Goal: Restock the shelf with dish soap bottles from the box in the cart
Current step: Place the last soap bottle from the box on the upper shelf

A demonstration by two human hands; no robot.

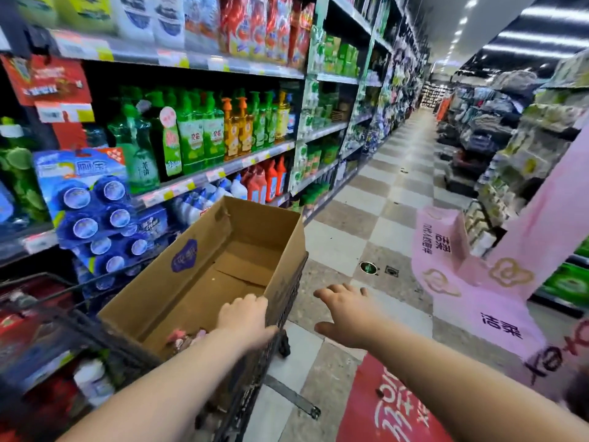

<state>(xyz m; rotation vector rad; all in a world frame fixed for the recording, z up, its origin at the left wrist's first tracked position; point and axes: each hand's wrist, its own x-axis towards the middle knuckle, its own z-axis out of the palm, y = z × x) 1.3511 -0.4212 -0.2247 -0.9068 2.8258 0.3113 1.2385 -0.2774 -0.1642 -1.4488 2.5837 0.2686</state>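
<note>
On the box's (159, 275) right rim my left hand (245, 317) gripped, fingers curled; beside it my right hand (344, 314) hovered, fingers spread.

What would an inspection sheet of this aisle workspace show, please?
Surface: checkered floor, a few small specks.
Job's things: box sits in cart, no bottles seen inside; shelf holds green and orange bottles.
Clutter: blurred pink bits at the box's near end.
Hands: left hand grips the box's near corner; right hand open in the air beside the box.
Cables: nothing seen.
Surroundings: pink banner drapes onto the floor at right; red sticker on the floor.
</note>
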